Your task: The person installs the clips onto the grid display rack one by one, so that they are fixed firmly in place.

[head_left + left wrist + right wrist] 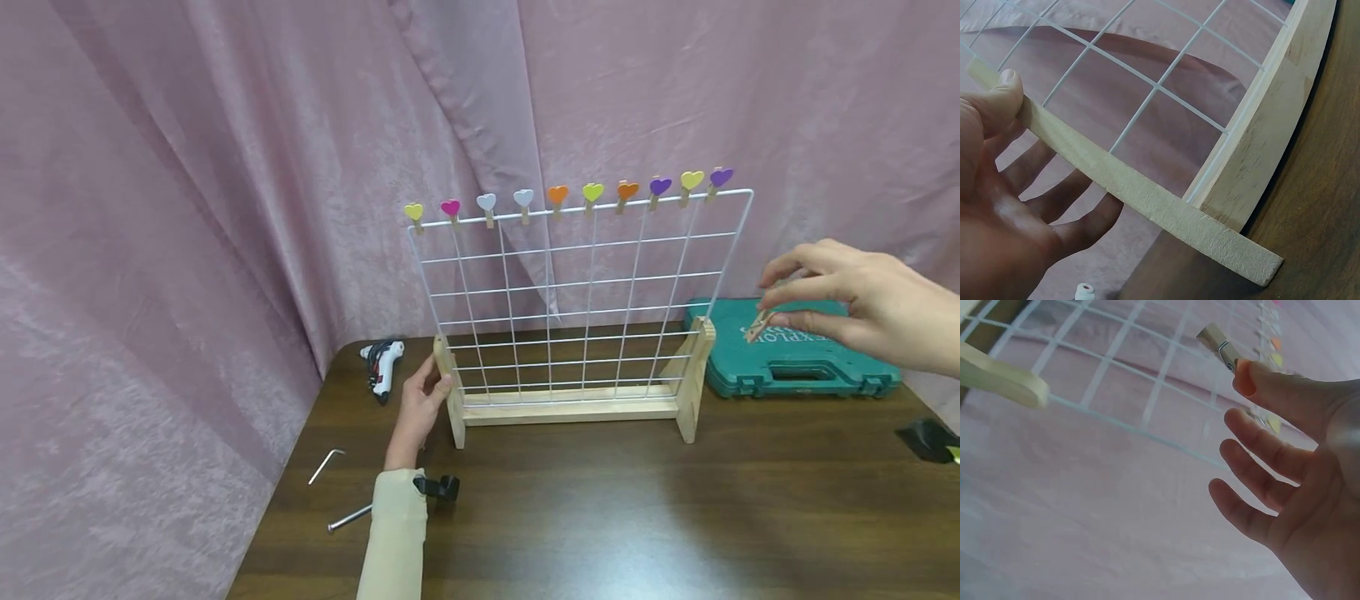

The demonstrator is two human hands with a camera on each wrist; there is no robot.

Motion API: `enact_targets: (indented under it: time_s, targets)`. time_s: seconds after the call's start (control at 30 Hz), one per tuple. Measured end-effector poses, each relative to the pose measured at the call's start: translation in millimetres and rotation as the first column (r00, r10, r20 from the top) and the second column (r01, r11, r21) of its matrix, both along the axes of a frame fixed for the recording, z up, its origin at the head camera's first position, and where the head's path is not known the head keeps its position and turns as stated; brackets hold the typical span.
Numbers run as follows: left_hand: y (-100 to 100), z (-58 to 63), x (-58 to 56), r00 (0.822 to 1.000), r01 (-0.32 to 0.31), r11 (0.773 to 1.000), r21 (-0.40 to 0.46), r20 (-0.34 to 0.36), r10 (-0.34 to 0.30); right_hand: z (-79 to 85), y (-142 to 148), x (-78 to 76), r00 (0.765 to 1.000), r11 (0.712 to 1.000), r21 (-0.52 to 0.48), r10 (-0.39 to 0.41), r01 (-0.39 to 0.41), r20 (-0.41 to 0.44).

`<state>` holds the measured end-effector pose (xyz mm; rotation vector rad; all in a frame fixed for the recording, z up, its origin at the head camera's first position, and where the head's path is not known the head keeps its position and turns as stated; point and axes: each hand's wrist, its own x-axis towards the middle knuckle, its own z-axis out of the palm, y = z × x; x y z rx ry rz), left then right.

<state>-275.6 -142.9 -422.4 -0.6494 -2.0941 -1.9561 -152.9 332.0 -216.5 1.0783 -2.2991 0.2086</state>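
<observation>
A white wire grid (508,289) stands upright in a wooden stand on the table. Along its top wire sits a row of small wooden clothespins with coloured hearts, from a yellow heart (413,212) at the left to a purple heart (721,177) at the right. My left hand (422,406) grips the stand's left wooden side post (1129,181), thumb on one face and fingers behind. Off the grid's right side, above a green case, my right hand (855,300) pinches a small wooden clothespin (1215,342); its heart, if any, cannot be made out.
The green plastic case (795,358) lies behind the stand's right post (696,375). A white glue gun (382,367), a hex key (322,465) and a metal rod (348,518) lie on the left. A black object (928,440) is at the right edge. Pink curtain (225,208) hangs behind.
</observation>
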Motion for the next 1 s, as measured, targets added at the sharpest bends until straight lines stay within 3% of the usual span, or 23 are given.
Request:
enact_targets:
  time_s: [0.2,0.5,0.77,1.0]
  targets:
    - [-3,0.5,-0.8,1.0,0.008,1.0,-0.002,0.007,-0.008,34.2,2,-16.3,0.997,1.0,-0.001,-0.021,0.021,-0.074]
    - [0,0.2,0.7,1.0,0.007,1.0,-0.02,-0.003,-0.007,73.7,4,-32.8,0.973,0.982,0.022,-0.181,0.186,-0.142]
    - [-1,-1.9,-0.5,1.0,-0.006,1.0,-0.027,-0.01,0.005,99.9,-7,-49.0,0.968,0.98,0.043,-0.187,0.196,-0.169]
    - [0,-1.2,-1.4,1.0,0.008,1.0,-0.009,-0.007,-0.008,107.1,-9,-61.9,0.979,0.987,0.046,-0.146,0.154,-0.144]
